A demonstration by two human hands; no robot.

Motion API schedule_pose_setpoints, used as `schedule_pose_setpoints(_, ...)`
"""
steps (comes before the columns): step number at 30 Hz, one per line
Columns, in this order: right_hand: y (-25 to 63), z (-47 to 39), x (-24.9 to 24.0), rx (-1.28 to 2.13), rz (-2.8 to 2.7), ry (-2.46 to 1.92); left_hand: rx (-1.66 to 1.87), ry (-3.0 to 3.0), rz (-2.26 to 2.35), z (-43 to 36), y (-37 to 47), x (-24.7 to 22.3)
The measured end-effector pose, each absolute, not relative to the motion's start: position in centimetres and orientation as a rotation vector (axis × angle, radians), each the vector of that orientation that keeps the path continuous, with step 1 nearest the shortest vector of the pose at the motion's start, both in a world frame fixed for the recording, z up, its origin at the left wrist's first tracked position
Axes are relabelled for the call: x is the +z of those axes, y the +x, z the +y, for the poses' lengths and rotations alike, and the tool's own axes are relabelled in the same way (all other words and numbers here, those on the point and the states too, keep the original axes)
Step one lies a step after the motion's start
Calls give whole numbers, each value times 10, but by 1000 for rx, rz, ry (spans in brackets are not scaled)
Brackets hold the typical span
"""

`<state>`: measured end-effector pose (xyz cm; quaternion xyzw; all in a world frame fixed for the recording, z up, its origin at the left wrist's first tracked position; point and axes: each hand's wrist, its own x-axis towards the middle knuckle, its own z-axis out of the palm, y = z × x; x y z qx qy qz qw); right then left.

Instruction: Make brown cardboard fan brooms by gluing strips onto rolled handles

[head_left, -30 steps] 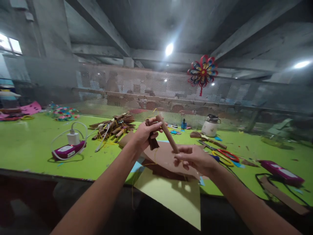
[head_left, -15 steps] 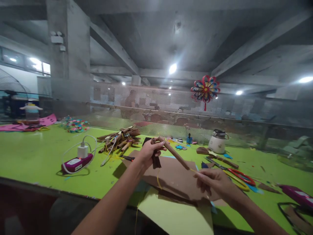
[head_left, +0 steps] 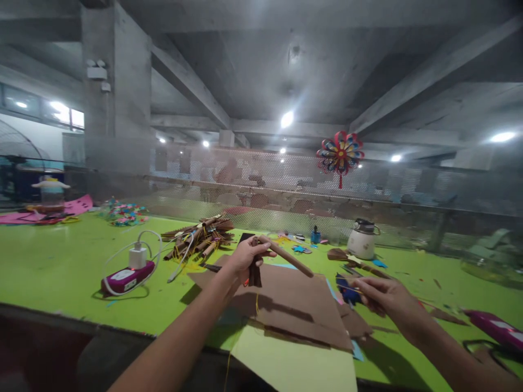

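Note:
My left hand (head_left: 250, 256) is closed on a brown paper roll (head_left: 291, 257) that slants down to the right, with folded dark brown paper (head_left: 255, 274) hanging below the fingers. To the right, my right hand (head_left: 373, 294) has its fingers pinched together; a thin yellowish strand seems to run from them, too fine to follow. Beneath the hands lies a brown paper sheet (head_left: 286, 299), partly over a pale yellow sheet (head_left: 298, 362). A dark blue object (head_left: 346, 288) sits just left of my right hand.
Brown rolls with yellow string (head_left: 204, 237) are heaped behind on the left. Nearer stands a purple power strip (head_left: 126, 279) with a white charger and cable. A white bottle (head_left: 362, 239) stands at the back right. Another purple strip (head_left: 496, 328) lies at the far right.
My right hand has moved right, away from the roll's end, and now covers most of the scissors. My left hand has shifted slightly left and down, still holding the roll.

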<state>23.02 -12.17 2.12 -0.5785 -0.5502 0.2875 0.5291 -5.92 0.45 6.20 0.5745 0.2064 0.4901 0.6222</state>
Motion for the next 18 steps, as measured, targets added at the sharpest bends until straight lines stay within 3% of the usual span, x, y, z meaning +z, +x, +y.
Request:
schedule_pose_setpoints(6,257,-108,23,664,-1377,-1454,1059,1428,491,0,-66,61)
schedule_pose_setpoints(12,246,-85,35,270,-1706,-1529,909,1534,511,-12,-61,62)
schedule_pose_setpoints(18,174,-88,46,1195,-1897,-1054,834,1610,510,-27,-55,69)
